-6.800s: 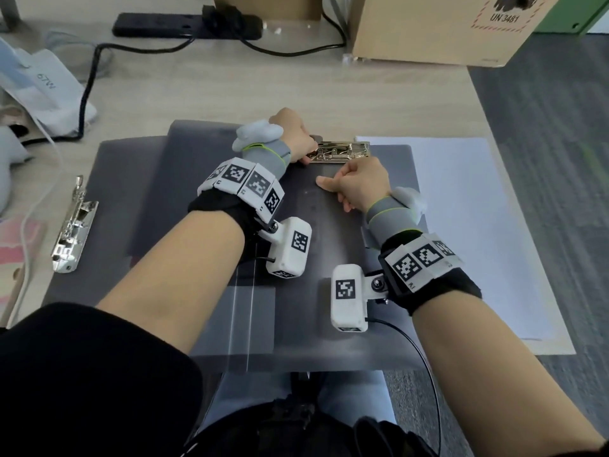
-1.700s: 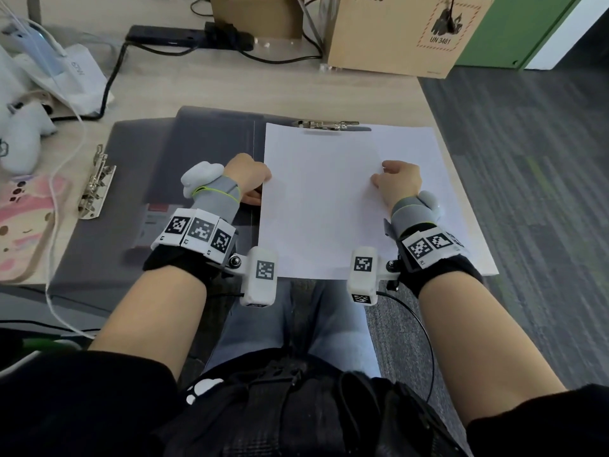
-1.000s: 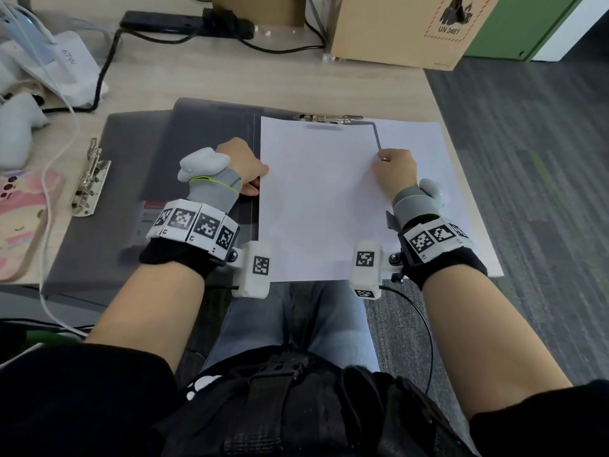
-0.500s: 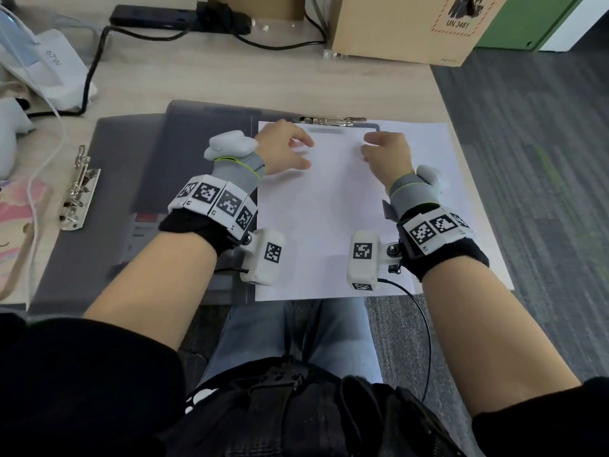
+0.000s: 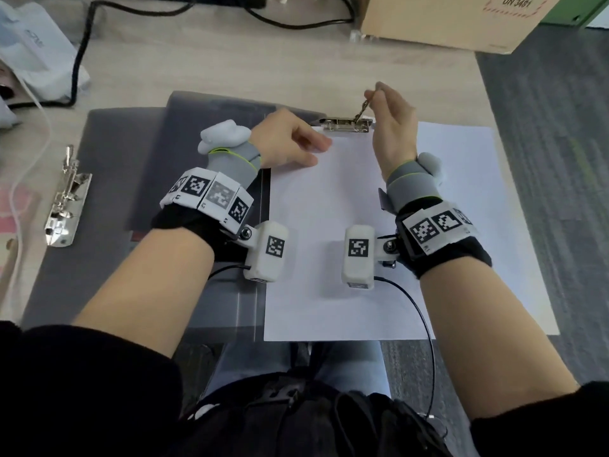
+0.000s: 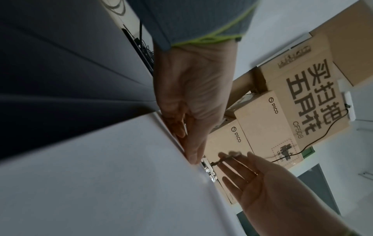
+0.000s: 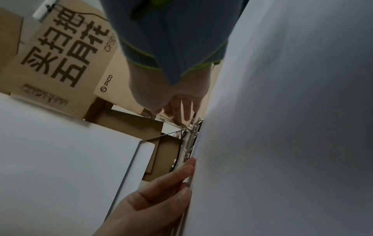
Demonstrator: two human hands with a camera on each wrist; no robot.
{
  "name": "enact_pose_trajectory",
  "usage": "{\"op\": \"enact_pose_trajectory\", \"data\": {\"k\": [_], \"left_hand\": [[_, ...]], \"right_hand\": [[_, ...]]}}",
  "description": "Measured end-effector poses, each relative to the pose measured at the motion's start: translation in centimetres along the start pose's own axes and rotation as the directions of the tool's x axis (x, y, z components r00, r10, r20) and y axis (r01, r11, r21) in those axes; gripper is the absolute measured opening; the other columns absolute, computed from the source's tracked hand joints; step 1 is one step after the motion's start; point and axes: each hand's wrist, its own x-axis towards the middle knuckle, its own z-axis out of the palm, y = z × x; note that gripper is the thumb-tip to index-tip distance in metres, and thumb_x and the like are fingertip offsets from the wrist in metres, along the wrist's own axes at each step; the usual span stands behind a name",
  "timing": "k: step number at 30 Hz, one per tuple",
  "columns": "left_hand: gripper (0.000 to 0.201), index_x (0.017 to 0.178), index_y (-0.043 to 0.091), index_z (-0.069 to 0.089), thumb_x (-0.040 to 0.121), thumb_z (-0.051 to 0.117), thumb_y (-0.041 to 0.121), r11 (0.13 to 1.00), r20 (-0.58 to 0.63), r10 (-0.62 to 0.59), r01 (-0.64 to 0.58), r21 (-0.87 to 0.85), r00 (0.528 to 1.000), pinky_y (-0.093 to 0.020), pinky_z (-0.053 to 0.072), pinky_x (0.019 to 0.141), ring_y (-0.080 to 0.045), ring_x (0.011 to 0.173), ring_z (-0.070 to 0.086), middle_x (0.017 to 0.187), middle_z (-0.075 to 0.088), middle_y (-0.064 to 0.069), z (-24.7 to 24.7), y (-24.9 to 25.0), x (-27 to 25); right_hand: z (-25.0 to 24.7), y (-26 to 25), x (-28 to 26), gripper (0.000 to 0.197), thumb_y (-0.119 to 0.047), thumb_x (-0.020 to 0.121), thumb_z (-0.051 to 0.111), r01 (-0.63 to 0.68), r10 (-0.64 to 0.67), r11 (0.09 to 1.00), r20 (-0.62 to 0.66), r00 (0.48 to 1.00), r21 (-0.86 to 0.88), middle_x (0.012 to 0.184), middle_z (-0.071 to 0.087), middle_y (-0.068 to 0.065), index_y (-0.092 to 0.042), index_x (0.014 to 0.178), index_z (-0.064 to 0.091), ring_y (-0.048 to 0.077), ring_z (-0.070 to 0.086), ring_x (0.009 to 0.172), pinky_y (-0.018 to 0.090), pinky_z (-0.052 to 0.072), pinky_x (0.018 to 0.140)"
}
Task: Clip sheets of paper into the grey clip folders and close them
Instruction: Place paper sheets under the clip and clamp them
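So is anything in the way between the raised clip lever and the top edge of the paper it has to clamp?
Nothing visible. The right hand pinches the lever up, off the clip. The left hand presses the paper flat beside the clip, its fingertips left of the clip, not under the lever.

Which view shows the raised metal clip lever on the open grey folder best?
Head view: the raised metal clip lever stands clear, pinched by the right hand. Left wrist shows it small and blurred; right wrist shows only the clip edge-on.
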Motion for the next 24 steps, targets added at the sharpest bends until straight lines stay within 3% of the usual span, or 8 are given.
{"op": "enact_pose_trajectory", "data": {"k": [4, 7, 10, 12, 13, 15, 20, 24], "left_hand": [[0.036, 0.110, 0.001, 0.067, 0.076, 0.064, -0.010, 0.993, -0.002, 0.012, -0.012, -0.113, 1.000, -0.004, 0.046, 0.088, 0.002, 0.099, 0.063, 0.117, 0.067, -0.009, -0.1, -0.8, 0.0], [0.036, 0.109, 0.003, 0.067, 0.076, 0.063, -0.010, 0.988, -0.006, 0.019, -0.020, -0.153, 1.000, -0.004, 0.046, 0.086, 0.006, 0.092, 0.064, 0.113, 0.068, -0.006, -0.1, -1.2, 0.0], [0.039, 0.108, 0.011, 0.066, 0.075, 0.062, -0.011, 0.984, 0.008, 0.018, -0.016, -0.179, 1.000, -0.006, 0.047, 0.086, -0.006, 0.106, 0.063, 0.112, 0.068, -0.005, -0.1, -1.4, 0.1], [0.041, 0.107, 0.014, 0.065, 0.075, 0.061, -0.012, 0.983, 0.016, 0.023, -0.020, -0.185, 1.000, -0.005, 0.046, 0.083, -0.009, 0.110, 0.061, 0.112, 0.067, -0.004, -0.2, -1.5, 0.1], [0.042, 0.106, 0.015, 0.065, 0.075, 0.061, -0.012, 0.982, 0.019, 0.028, -0.024, -0.188, 0.999, -0.004, 0.045, 0.083, -0.009, 0.110, 0.061, 0.112, 0.067, -0.004, -0.2, -1.5, 0.1], [0.041, 0.105, 0.017, 0.066, 0.076, 0.060, -0.012, 0.982, 0.024, 0.037, -0.032, -0.188, 0.999, -0.005, 0.045, 0.085, -0.010, 0.112, 0.061, 0.112, 0.067, -0.003, -0.2, -1.5, 0.1], [0.039, 0.103, 0.019, 0.068, 0.075, 0.063, -0.008, 0.987, 0.033, 0.038, -0.032, -0.155, 0.999, -0.023, 0.047, 0.101, -0.019, 0.117, 0.061, 0.112, 0.069, -0.002, -0.3, -1.7, 0.1], [0.039, 0.105, 0.017, 0.068, 0.076, 0.064, -0.008, 0.989, 0.039, 0.030, -0.024, -0.148, 0.999, -0.021, 0.046, 0.100, -0.021, 0.116, 0.061, 0.113, 0.070, -0.004, -0.3, -1.5, 0.1]], "right_hand": [[1.8, -1.3, 1.7, 0.042, -0.033, 0.095, 0.045, 0.071, -0.057, 0.990, 0.111, 0.992, -0.122, 0.089, 0.073, 0.008, -0.004, 0.090, 0.075, 0.013, 0.065, 0.082, 0.028, 0.050, 0.087], [2.6, -1.7, 3.0, 0.035, -0.030, 0.092, 0.050, 0.053, 0.007, 0.950, 0.188, 0.982, -0.309, 0.080, 0.070, 0.003, -0.008, 0.079, 0.075, 0.003, 0.055, 0.060, 0.015, 0.044, 0.065], [3.3, -1.6, 4.4, 0.032, -0.028, 0.089, 0.054, 0.042, 0.066, 0.920, 0.258, 0.964, -0.389, 0.062, 0.066, -0.010, -0.020, 0.059, 0.063, -0.004, 0.049, 0.045, 0.014, 0.040, 0.059], [3.6, -1.7, 4.9, 0.021, -0.030, 0.090, 0.055, 0.057, 0.119, 0.885, 0.343, 0.932, -0.462, 0.087, 0.070, -0.008, -0.017, 0.094, 0.070, -0.007, 0.059, 0.071, 0.012, 0.040, 0.072], [3.5, -1.8, 5.2, 0.036, -0.032, 0.090, 0.055, 0.061, 0.147, 0.869, 0.373, 0.916, -0.492, 0.116, 0.066, -0.003, -0.015, 0.121, 0.061, 0.002, 0.060, 0.100, 0.014, 0.038, 0.086], [3.6, -2.2, 5.3, 0.060, -0.033, 0.091, 0.055, 0.090, 0.184, 0.814, 0.401, 0.898, -0.574, 0.148, 0.041, 0.003, -0.015, 0.144, 0.036, 0.016, 0.041, 0.134, 0.020, 0.030, 0.103], [5.1, -1.9, 5.5, 0.069, -0.034, 0.090, 0.052, 0.220, 0.215, 0.598, 0.419, 0.882, -0.771, 0.158, 0.012, 0.013, -0.019, 0.149, 0.020, 0.032, 0.011, 0.147, 0.040, 0.017, 0.118], [5.3, -1.5, 5.3, 0.072, -0.035, 0.091, 0.050, 0.205, 0.243, 0.586, 0.412, 0.878, -0.784, 0.161, -0.005, 0.010, -0.026, 0.151, 0.011, 0.031, -0.007, 0.149, 0.043, 0.007, 0.120]]}}
